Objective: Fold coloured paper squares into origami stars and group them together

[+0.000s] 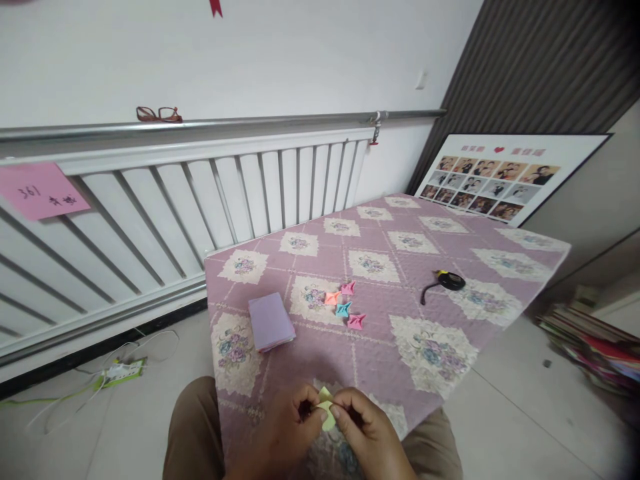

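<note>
A small folded piece of yellow-green paper [326, 415] is held over the near edge of the table. My left hand [287, 423] pinches its left side between thumb and curled fingers. From the right, my right hand [367, 427] grips the other side, thumb near the paper's middle. Beyond the hands lie several small folded paper pieces: a pink one [357, 322], a teal one [343, 309], an orange one [332, 298] and another pink one [348, 288]. To their left rests a stack of paper squares [271, 320] with a lilac sheet on top.
A flowered purple cloth covers the table [320, 257]. Toward the right lies a black and yellow tape measure [450, 280] with a dark strap. A white radiator [240, 193] runs behind the table. A photo board [565, 160] leans at the far right corner.
</note>
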`<act>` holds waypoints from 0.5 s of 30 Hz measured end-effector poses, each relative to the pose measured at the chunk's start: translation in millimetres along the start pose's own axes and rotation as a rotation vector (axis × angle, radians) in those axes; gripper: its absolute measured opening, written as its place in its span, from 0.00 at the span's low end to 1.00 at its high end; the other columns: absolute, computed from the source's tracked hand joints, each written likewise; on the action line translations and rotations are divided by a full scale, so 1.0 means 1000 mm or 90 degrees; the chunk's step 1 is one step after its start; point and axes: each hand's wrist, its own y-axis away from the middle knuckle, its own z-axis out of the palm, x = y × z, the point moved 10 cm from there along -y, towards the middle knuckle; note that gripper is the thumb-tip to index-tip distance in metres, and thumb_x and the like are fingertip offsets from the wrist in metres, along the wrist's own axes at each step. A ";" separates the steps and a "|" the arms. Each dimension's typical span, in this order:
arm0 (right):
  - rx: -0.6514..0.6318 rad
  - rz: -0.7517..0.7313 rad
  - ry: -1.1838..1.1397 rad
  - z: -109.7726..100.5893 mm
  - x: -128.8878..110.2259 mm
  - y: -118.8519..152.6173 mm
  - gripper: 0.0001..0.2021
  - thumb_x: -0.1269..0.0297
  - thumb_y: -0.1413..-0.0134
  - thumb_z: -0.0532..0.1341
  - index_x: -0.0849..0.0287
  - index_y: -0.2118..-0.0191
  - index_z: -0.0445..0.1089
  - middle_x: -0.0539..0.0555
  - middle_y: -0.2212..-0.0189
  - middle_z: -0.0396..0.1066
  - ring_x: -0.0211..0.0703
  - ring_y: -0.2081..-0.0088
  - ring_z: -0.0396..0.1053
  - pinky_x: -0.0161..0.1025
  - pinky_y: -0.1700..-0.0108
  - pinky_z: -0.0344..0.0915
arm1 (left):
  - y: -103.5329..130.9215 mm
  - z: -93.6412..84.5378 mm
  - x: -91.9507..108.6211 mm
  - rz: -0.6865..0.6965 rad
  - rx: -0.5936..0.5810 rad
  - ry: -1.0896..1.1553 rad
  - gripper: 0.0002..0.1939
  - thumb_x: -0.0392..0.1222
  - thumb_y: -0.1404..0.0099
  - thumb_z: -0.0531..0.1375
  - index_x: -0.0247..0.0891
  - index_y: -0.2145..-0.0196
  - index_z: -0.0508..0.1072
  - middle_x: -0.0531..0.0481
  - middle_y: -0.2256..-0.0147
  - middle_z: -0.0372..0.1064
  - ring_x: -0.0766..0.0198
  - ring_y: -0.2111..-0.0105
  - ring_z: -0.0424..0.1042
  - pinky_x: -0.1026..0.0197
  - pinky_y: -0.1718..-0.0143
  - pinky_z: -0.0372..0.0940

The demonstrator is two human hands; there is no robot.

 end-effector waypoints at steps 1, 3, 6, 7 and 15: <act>0.014 0.022 -0.018 0.000 0.006 0.000 0.14 0.53 0.42 0.58 0.57 0.72 0.68 0.48 0.76 0.65 0.40 0.72 0.64 0.34 0.69 0.60 | 0.000 0.000 -0.001 -0.012 0.005 0.005 0.05 0.37 0.43 0.57 0.39 0.75 0.64 0.58 0.78 0.58 0.67 0.76 0.58 0.64 0.73 0.52; 0.031 0.053 -0.059 0.001 0.013 0.001 0.16 0.50 0.44 0.59 0.57 0.73 0.67 0.47 0.78 0.63 0.39 0.73 0.62 0.33 0.70 0.60 | 0.000 0.000 -0.001 -0.025 0.018 0.020 0.05 0.37 0.43 0.56 0.40 0.75 0.63 0.59 0.79 0.56 0.68 0.76 0.57 0.64 0.74 0.51; 0.047 0.077 -0.115 0.002 0.017 0.000 0.17 0.47 0.47 0.61 0.56 0.75 0.64 0.45 0.79 0.60 0.38 0.74 0.60 0.33 0.71 0.59 | 0.000 0.001 0.000 -0.015 0.037 0.054 0.04 0.36 0.43 0.56 0.40 0.74 0.62 0.58 0.78 0.57 0.68 0.76 0.58 0.65 0.74 0.52; 0.052 0.083 -0.131 0.001 0.018 0.000 0.18 0.47 0.47 0.61 0.56 0.75 0.63 0.45 0.79 0.59 0.37 0.75 0.59 0.33 0.71 0.59 | 0.000 0.001 0.000 -0.010 0.040 0.068 0.04 0.35 0.43 0.56 0.39 0.73 0.62 0.58 0.77 0.58 0.68 0.76 0.58 0.65 0.73 0.53; 0.012 0.134 -0.236 0.010 0.015 -0.004 0.21 0.42 0.54 0.64 0.58 0.67 0.70 0.45 0.78 0.61 0.38 0.75 0.59 0.34 0.72 0.58 | -0.001 0.008 -0.007 -0.001 0.022 0.123 0.19 0.36 0.42 0.57 0.40 0.52 0.63 0.57 0.74 0.61 0.66 0.74 0.64 0.63 0.71 0.58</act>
